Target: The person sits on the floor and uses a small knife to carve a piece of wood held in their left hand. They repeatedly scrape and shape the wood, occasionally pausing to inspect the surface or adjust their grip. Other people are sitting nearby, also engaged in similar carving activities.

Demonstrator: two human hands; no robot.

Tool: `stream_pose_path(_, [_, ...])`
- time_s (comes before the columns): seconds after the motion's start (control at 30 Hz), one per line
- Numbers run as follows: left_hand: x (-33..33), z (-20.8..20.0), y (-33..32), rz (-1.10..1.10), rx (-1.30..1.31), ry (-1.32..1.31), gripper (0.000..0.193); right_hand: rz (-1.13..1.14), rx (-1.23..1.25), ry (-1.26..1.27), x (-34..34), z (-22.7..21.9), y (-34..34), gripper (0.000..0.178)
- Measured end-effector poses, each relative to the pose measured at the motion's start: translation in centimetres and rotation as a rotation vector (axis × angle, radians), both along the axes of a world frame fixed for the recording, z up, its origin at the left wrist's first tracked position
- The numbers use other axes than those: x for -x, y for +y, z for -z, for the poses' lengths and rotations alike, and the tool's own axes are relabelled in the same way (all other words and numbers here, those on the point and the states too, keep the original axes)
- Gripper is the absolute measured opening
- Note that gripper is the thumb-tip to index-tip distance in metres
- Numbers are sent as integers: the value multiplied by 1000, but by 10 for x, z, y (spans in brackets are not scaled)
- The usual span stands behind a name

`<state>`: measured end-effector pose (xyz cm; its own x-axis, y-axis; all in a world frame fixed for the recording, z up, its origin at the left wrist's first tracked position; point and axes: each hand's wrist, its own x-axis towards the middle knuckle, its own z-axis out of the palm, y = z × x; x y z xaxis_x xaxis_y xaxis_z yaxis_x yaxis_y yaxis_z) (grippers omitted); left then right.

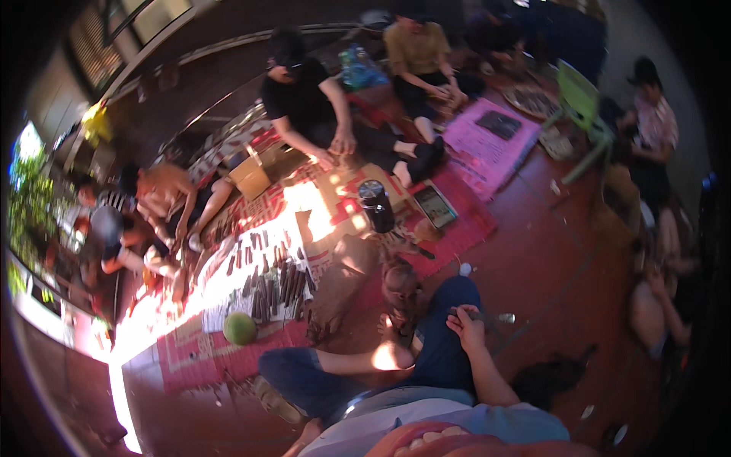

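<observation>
The right hand [467, 326] is resting by the knee of the blue trousers [438, 358], fingers curling; I cannot tell whether they are clamping on anything; a strip of skin [306, 436] is being cut off below, leaving the left hand unreadable; slim, dark sticks [289, 283] are lying on a white sheet [215, 315], partly glare-bleached; a rough-looking green ball [240, 328] is sitting beside them; a brown lump [400, 285] is blurring into shadow.

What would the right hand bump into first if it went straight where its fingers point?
Probably the person's own blue trouser leg, just beside the right hand's fingertips, though it might pass above it; depth is unclear here.
</observation>
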<state>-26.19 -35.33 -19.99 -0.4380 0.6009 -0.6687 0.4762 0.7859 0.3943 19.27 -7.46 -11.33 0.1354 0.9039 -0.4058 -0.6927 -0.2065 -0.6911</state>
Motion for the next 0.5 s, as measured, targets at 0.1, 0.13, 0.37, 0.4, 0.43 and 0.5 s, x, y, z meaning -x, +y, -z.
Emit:
stream_pose_path(0.1, [17,-16,38,139,47,57,39,86,-41,86,-2,-1,-4,13])
stream_pose_path(0.13, [12,-17,46,170,63,65,39,84,-65,109,-4,-2,-3,14])
stream_pose_path(0.37, [-9,-45,14,379,216,174,36,6,-16,139,-10,1,-13,15])
stream_pose_path(0.4, [-10,-52,6,465,247,192,36,-15,0,158,-13,2,-11,16])
stream_pose_path(0.43, [-11,-58,3,525,264,176,36,-35,10,175,-16,2,-8,17])
stream_pose_path(0.5, [-41,-81,8,-88,376,-293,35,-94,24,186,-19,7,-4,19])
